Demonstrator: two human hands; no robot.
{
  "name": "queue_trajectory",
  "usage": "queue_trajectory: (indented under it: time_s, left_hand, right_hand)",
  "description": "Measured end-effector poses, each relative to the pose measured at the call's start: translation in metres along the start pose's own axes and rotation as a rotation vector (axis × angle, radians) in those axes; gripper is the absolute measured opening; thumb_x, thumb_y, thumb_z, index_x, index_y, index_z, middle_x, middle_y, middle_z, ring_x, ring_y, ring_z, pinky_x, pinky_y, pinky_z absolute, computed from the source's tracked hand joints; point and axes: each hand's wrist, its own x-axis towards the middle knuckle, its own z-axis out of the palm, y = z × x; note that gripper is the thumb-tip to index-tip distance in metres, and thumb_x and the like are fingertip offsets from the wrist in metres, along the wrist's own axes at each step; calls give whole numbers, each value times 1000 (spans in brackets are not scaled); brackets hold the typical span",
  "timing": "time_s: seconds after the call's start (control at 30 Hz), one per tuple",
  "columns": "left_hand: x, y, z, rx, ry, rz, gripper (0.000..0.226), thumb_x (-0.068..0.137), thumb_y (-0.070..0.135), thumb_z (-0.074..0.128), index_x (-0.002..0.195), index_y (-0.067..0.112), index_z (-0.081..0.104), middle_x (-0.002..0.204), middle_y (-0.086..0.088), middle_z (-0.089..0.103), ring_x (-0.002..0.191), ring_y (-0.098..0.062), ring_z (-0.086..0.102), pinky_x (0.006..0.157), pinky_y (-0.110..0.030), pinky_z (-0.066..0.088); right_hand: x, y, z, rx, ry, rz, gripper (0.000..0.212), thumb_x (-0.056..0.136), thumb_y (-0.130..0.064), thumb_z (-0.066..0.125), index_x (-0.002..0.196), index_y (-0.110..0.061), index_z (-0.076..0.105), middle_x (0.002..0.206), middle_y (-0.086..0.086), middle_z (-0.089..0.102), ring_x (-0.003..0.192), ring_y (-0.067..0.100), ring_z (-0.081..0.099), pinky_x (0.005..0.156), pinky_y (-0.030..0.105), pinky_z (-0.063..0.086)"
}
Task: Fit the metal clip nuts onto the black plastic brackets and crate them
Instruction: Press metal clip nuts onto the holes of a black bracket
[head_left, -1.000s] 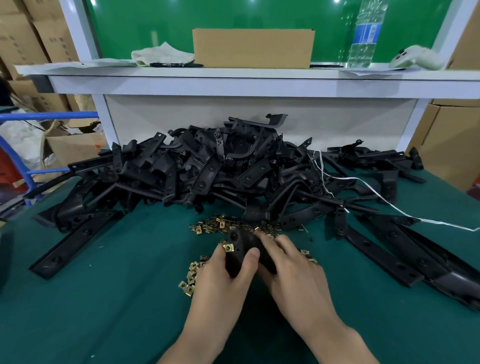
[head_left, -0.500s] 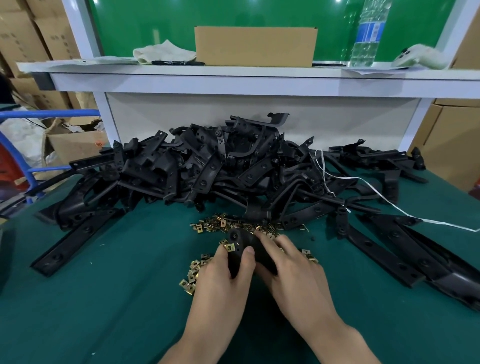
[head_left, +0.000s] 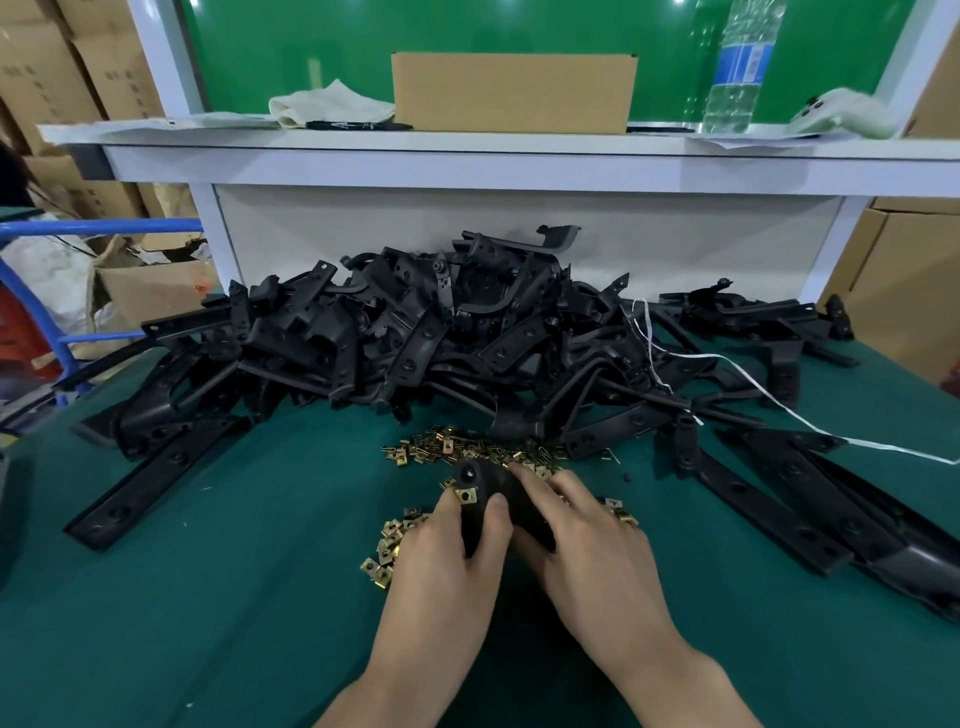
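Observation:
Both my hands hold one black plastic bracket (head_left: 493, 493) just above the green table. My left hand (head_left: 447, 561) grips its left side, and a brass clip nut (head_left: 466, 494) sits on the bracket's edge between thumb and forefinger. My right hand (head_left: 587, 551) covers the bracket's right side, fingers curled over it. Loose brass clip nuts (head_left: 441, 449) lie scattered beyond the hands, and more clip nuts (head_left: 387, 551) lie left of my left hand. A big heap of black brackets (head_left: 415, 343) fills the table's far half.
Long black brackets (head_left: 779, 499) lie at the right and one long bracket (head_left: 156, 483) at the left. A white cord (head_left: 779, 405) trails over the heap to the right edge. A shelf (head_left: 519, 156) behind carries a cardboard box (head_left: 514, 93), a water bottle (head_left: 737, 67) and a cloth (head_left: 327, 104).
The hands and the bracket stay in nearly the same place; the left thumb has shifted slightly on the bracket beside the clip nut.

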Motion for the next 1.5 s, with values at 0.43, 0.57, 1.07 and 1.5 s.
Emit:
queue_trajectory:
  time_s: [0.43,0.57,1.07,1.5]
  left_hand:
    - [1,-6,-1,76,-33,52,32,99,32,55,71,29,42,48,7,44,47,-9,46,50,-20,40]
    - [4,-9,-5,85,-47,41,31,96,39,54,71,24,43,46,6,47,43,-12,45,43,-19,35]
    - [-10,14,-13,95,-53,169,35,84,73,36,117,67,29,90,25,63,61,-2,60,55,-21,46]
    - [-5,4,-6,-14,-12,80,32,85,52,59,107,59,36,100,31,63,80,2,65,65,-14,48]
  right_hand:
    - [0,1,0,37,6,-26,54,84,-49,72,133,-35,55,106,-18,58,65,6,63,46,17,36]
    - [0,0,-1,56,-27,-28,49,90,-53,56,136,-39,47,107,-19,54,70,8,63,48,17,35]
    - [0,6,-6,318,-42,128,60,93,-57,40,150,-39,38,116,-20,49,92,12,61,77,40,53]
    - [0,-3,-8,207,-35,99,68,90,-66,28,149,-36,43,112,-14,53,81,16,63,61,35,53]
